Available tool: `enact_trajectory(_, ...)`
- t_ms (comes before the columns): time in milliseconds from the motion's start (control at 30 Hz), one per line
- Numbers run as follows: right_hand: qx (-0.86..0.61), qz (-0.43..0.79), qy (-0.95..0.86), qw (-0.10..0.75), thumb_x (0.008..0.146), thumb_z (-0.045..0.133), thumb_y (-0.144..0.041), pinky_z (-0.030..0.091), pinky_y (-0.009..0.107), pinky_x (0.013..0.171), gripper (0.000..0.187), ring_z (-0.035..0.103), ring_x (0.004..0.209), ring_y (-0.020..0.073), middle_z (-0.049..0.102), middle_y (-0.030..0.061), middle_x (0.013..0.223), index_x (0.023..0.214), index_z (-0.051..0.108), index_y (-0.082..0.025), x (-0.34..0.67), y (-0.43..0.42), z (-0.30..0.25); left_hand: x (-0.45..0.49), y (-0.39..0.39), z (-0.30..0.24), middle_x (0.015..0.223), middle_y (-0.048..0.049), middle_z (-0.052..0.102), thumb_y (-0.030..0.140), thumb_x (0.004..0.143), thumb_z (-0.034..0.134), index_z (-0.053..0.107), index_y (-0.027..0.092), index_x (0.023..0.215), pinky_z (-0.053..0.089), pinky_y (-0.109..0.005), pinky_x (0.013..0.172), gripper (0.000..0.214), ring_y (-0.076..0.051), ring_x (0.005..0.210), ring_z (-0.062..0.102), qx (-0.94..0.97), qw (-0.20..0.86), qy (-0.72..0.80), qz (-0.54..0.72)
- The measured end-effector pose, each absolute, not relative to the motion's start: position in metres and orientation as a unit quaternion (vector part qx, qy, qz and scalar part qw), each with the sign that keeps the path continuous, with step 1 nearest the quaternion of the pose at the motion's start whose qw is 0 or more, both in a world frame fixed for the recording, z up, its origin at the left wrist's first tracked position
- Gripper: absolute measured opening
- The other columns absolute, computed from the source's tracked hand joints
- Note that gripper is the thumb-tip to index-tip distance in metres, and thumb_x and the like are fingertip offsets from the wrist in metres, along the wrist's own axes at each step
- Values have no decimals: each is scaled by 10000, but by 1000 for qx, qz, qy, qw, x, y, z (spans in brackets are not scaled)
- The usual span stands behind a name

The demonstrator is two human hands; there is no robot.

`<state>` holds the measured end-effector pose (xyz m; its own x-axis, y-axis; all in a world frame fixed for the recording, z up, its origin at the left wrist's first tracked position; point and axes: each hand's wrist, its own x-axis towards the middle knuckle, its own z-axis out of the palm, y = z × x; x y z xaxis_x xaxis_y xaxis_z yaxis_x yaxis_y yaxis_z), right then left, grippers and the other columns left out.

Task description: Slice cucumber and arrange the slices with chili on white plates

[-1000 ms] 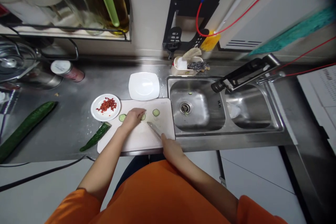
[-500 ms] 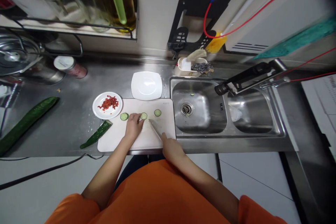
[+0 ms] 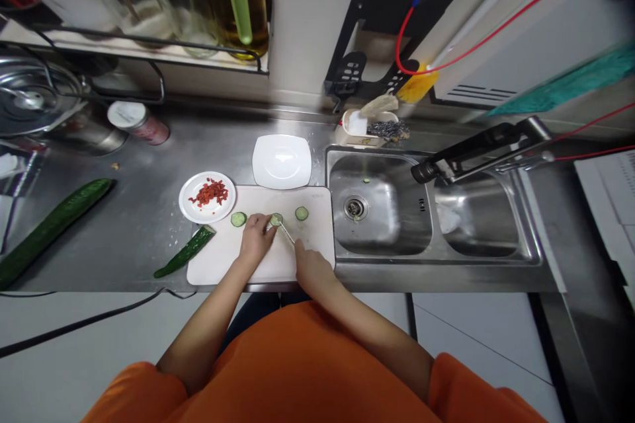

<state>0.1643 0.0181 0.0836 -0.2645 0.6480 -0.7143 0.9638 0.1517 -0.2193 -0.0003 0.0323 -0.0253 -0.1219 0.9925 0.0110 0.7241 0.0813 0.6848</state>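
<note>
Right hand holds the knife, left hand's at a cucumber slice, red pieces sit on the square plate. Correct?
Wrong plate: the head view shows the red pieces on the round plate, not the square plate. The right hand holds the knife; the left hand is at a cucumber slice.

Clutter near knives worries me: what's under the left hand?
The cutting board lies under the left hand, which holds the middle cucumber slice at its edge. Anything else the hand covers cannot be seen.
</note>
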Motion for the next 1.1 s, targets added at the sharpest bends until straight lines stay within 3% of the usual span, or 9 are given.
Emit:
enact_trajectory(733, 567, -351, 703, 246, 870, 317, -42, 474, 304, 726, 373, 634, 967, 234, 662, 142, 938, 1223, 386, -144, 159, 22, 84, -1, 34, -26, 924, -76, 589, 282, 804, 574, 640, 183, 1044, 486, -332, 812, 268, -193, 871, 570, 627, 238, 682, 292)
enact_trajectory(1100, 566, -367, 697, 243, 850, 319, -30, 458, 318, 788, 507, 598, 1049, 248, 644, 174, 1026, 1352, 305, -97, 159, 19, 83, 0, 34, -23, 945, -87, 592, 282, 803, 563, 634, 172, 1050, 474, -335, 842, 280, -202, 901, 559, 617, 251, 692, 278)
